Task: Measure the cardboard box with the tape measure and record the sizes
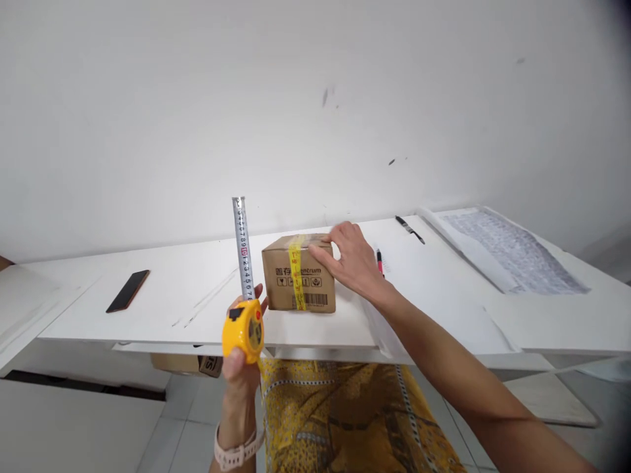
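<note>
My left hand [239,368] is closed around a yellow tape measure [243,330], held up in front of the table edge. Its metal blade [242,248] sticks straight up, just left of a small cardboard box [298,279]. The box sits on the white table [177,295] and has a yellow tape strip and a barcode on its near face. My right hand [352,259] rests on the box's top right corner, fingers curled over the edge.
A dark phone [128,290] lies on the table at the left. A red pen [379,261] lies just right of my hand, a black pen [409,228] farther back. Large printed sheets [513,249] cover the table's right end. Another carton [197,363] shows beneath the table.
</note>
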The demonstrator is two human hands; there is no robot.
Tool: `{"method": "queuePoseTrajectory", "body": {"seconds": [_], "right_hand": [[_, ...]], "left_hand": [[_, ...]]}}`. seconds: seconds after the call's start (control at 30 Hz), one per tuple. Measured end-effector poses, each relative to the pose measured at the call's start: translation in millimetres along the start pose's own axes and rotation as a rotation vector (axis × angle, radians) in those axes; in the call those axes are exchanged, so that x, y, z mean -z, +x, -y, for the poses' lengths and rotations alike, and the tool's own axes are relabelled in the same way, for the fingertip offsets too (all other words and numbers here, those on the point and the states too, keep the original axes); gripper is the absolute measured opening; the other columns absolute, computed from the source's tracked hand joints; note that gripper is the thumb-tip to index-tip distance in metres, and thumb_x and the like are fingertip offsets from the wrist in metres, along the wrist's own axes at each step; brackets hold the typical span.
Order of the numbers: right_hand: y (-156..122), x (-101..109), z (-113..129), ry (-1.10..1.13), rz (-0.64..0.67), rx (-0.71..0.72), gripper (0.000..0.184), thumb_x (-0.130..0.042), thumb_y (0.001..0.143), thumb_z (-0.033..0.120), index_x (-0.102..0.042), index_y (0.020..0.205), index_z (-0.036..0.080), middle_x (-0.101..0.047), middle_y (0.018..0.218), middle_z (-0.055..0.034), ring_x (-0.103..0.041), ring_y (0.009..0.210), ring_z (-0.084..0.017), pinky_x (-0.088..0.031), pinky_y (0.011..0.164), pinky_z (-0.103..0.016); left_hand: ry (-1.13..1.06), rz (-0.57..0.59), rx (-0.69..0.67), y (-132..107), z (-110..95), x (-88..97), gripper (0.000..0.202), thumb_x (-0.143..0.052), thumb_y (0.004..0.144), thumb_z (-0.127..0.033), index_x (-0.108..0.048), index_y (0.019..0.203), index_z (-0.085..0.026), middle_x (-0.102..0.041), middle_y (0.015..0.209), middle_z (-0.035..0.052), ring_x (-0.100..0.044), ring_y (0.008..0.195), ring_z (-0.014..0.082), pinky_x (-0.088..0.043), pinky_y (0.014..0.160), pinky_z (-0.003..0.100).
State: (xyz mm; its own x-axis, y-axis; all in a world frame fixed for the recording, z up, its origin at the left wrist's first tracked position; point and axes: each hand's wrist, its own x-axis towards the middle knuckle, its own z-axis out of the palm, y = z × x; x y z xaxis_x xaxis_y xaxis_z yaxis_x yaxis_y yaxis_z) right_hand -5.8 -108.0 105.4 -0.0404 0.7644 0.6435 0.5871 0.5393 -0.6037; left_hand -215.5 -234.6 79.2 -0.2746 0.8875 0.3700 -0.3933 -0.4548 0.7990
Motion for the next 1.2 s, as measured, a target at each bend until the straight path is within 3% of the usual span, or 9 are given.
{"method": "queuePoseTrajectory", "body": {"seconds": [0.1,0.23,0.33,0.43,0.9,1.2], "right_hand": [[21,-13,-3,0.156,0.059,0.033,0.031,-0.038,0.097,0.048,-0.054,0.087,0.023,-0.063,0.106,-0.0099,-0.056,0.100,-0.025,-0.045,0.082,-0.040],[28,-19,-5,0.340,0.163,0.024,0.031,-0.034,0.100,0.044,-0.055,0.111,0.023,-0.066,0.109,-0.0082,-0.061,0.098,-0.022,-0.047,0.085,-0.039],[29,-19,-6,0.348,0.155,0.109,0.038,-0.033,0.100,0.043,-0.050,0.130,0.027,-0.063,0.122,-0.0084,-0.059,0.110,-0.023,-0.046,0.093,-0.042],[31,-17,-9,0.317,0.147,0.176,0.041,-0.030,0.102,0.042,-0.049,0.136,0.030,-0.062,0.124,-0.0073,-0.057,0.116,-0.023,-0.044,0.099,-0.045],[40,-22,-20,0.259,0.158,0.271,0.039,-0.035,0.097,0.017,-0.067,0.114,0.030,-0.069,0.112,-0.0009,-0.059,0.105,-0.020,-0.048,0.094,-0.042],[37,-21,-17,0.215,0.162,0.278,0.040,-0.035,0.095,0.013,-0.069,0.111,0.028,-0.071,0.104,-0.0003,-0.058,0.096,-0.019,-0.049,0.087,-0.038]], "left_hand": [[0.056,0.043,0.004,-12,16,-5.6,0.071,-0.078,0.061,-0.058,-0.065,0.118,-0.020,-0.069,0.119,0.0131,-0.057,0.122,0.0374,-0.039,0.109,0.050],[0.103,0.113,0.144,-25,36,-5.1,0.071,-0.072,0.065,-0.065,-0.063,0.118,-0.019,-0.070,0.112,0.0141,-0.060,0.115,0.0370,-0.041,0.104,0.048],[0.074,0.103,0.201,-30,42,-5.1,0.071,-0.070,0.065,-0.066,-0.063,0.119,-0.019,-0.071,0.111,0.0141,-0.060,0.115,0.0374,-0.041,0.104,0.048],[0.033,0.073,0.233,-33,44,-4.9,0.072,-0.071,0.065,-0.066,-0.063,0.119,-0.019,-0.072,0.108,0.0139,-0.060,0.114,0.0382,-0.041,0.105,0.049],[-0.089,0.072,0.337,-43,68,24.8,0.073,-0.068,0.070,-0.064,-0.062,0.124,-0.016,-0.071,0.112,0.0145,-0.059,0.117,0.0379,-0.032,0.111,0.052],[-0.055,0.103,0.385,-41,88,28.0,0.076,-0.073,0.066,-0.062,-0.060,0.125,-0.016,-0.071,0.114,0.0154,-0.060,0.115,0.0371,-0.038,0.106,0.050]]}}
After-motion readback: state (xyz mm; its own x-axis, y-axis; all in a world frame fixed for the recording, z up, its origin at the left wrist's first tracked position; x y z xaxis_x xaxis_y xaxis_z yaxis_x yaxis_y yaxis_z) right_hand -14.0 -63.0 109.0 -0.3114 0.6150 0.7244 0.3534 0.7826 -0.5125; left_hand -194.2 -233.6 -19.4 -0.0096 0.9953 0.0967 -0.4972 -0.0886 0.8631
